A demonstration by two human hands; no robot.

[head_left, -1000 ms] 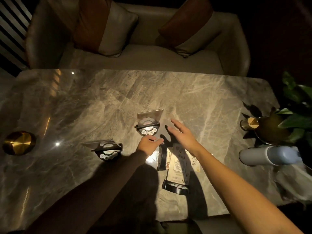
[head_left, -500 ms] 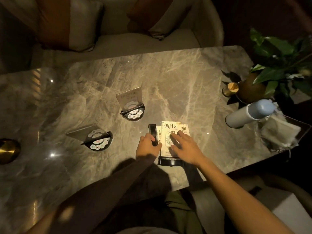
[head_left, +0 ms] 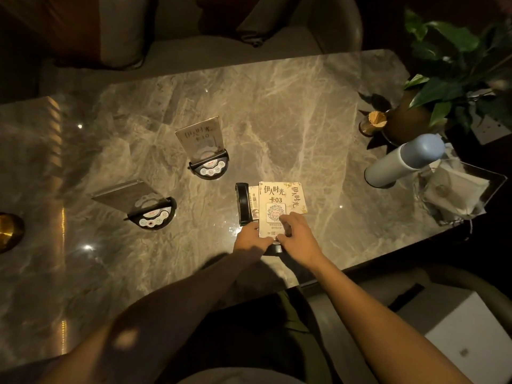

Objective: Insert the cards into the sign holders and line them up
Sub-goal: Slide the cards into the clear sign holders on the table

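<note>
A cream card (head_left: 273, 202) printed "卡03" lies on top of a small stack of cards near the table's front edge. My left hand (head_left: 250, 240) pinches its lower left corner. My right hand (head_left: 297, 237) rests its fingers on the card's lower right part. A black sign holder base (head_left: 243, 203) lies on its side just left of the stack, and another black base (head_left: 273, 248) shows partly under my hands. Two sign holders stand further left: one (head_left: 206, 151) with a card in it, one (head_left: 146, 205) leaning with a clear panel.
The marble table (head_left: 277, 120) carries a pale blue bottle (head_left: 404, 160) lying at the right, a potted plant (head_left: 454, 73), a small cork-topped jar (head_left: 372, 121) and a clear tray with napkins (head_left: 457, 189). A brass disc (head_left: 9, 231) sits at the left edge. A sofa stands behind the table.
Both hands drew back from the standing holder to the card stack near the front edge. My left hand moved off the lying base onto the top card's corner. The view tilted down and right.
</note>
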